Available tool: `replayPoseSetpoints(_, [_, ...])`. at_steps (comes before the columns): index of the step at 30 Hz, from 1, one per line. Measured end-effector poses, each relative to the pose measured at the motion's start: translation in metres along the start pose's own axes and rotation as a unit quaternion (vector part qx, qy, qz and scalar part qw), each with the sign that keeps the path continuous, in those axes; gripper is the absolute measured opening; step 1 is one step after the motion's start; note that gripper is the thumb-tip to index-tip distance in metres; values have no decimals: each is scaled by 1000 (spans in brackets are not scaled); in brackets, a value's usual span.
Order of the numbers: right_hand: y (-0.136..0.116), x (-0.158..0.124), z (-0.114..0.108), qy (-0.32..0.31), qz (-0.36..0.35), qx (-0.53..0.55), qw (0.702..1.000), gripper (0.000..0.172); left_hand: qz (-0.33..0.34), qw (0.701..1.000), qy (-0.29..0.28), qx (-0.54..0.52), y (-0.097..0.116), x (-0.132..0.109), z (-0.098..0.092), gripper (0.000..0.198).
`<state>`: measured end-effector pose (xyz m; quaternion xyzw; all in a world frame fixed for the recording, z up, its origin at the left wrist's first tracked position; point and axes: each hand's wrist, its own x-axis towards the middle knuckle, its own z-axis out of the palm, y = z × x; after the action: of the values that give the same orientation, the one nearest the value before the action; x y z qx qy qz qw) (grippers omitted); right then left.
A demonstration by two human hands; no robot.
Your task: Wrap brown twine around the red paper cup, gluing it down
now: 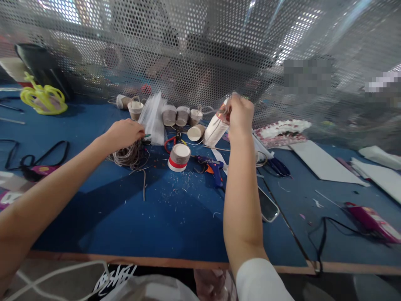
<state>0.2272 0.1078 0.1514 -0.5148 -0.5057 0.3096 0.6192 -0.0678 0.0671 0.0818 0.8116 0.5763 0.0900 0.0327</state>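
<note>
Above blue table, right fingers grasping cup stack, left fingers, hold unclear

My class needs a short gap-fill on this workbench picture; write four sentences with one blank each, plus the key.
1. The bundle of cord lies nearest the person's ____ hand.
2. The cord-wrapped cup near the middle bears a stripe coloured ____.
3. The glue gun has a blue body and a trigger coloured ____.
4. The crown at the far left is coloured ____.

Missing words: left; red; orange; yellow.
</note>
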Motion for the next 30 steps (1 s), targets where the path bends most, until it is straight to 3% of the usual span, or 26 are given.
replayPoseSetpoints(3, [2, -5, 1, -84, -14, -71, 994, 46, -43, 999, 17, 17, 14, -3, -6, 29])
replayPoseSetpoints(7, [-9, -26, 15, -227, -9, -26, 973, 43, -16, 988, 89, -126, 25, -1, -7, 26])
replayPoseSetpoints(12, [-19, -48, 37, -312, -19, 33, 949, 41, 86, 931, 94, -341, 29, 15, 22, 70])
replayPoseSetpoints(15, [-20, -52, 41, -330, -18, 40, 943, 41, 140, 918, 67, -365, 39, 30, 41, 71])
replayPoseSetpoints(19, [-18, -42, 29, -269, -25, -36, 962, 41, 144, 899, 18, -413, 51, 51, 49, 29])
replayPoseSetpoints(22, [-12, -23, 7, -166, -35, -204, 964, 42, 142, 885, 38, -441, 55, 62, 44, 27])
replayPoseSetpoints(25, [-1, -3, -20, -77, -12, -359, 930, 40, 107, 897, 52, -426, 57, 68, 37, 24])
replayPoseSetpoints(30, [17, 8, -54, -26, 140, -498, 855, 42, 34, 948, 25, -314, 60, 77, 34, 23])
